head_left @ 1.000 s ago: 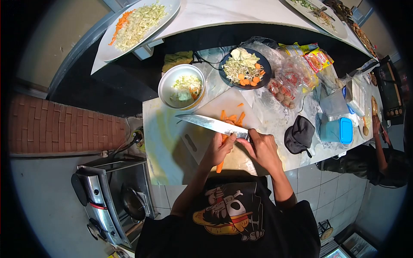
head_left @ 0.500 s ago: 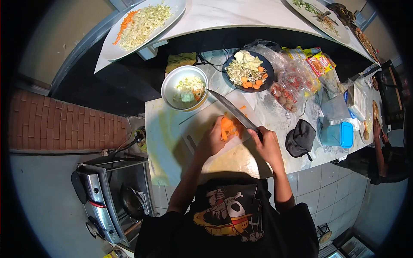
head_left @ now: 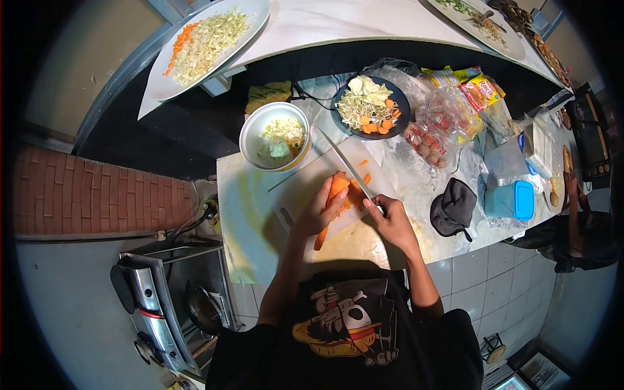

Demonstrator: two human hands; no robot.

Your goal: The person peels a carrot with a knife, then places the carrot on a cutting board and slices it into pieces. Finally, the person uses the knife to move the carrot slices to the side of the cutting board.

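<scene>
My left hand (head_left: 316,213) is closed around a carrot (head_left: 338,186), whose lower end sticks out below the fingers. In my right hand (head_left: 393,226) is a large kitchen knife (head_left: 349,165), gripped by its dark handle, the blade pointing up and left beside the carrot. Cut carrot pieces (head_left: 355,197) lie under and beside the blade on a white cutting board (head_left: 300,186). Just above the board stands a white bowl (head_left: 245,140) containing chopped pale and green food.
Behind the board sits a dark plate (head_left: 406,104) of sprouts, cabbage and carrot slices. Plastic bags (head_left: 448,120), a black cap (head_left: 453,208) and a blue-lidded container (head_left: 507,201) are to the right. A platter (head_left: 250,29) of shredded vegetables rests on the shelf. Another person's arm (head_left: 573,195) shows far right.
My left hand has turned, so the carrot shows more along its length, its end now below the fingers. The knife has shifted slightly left and down with my right hand.
</scene>
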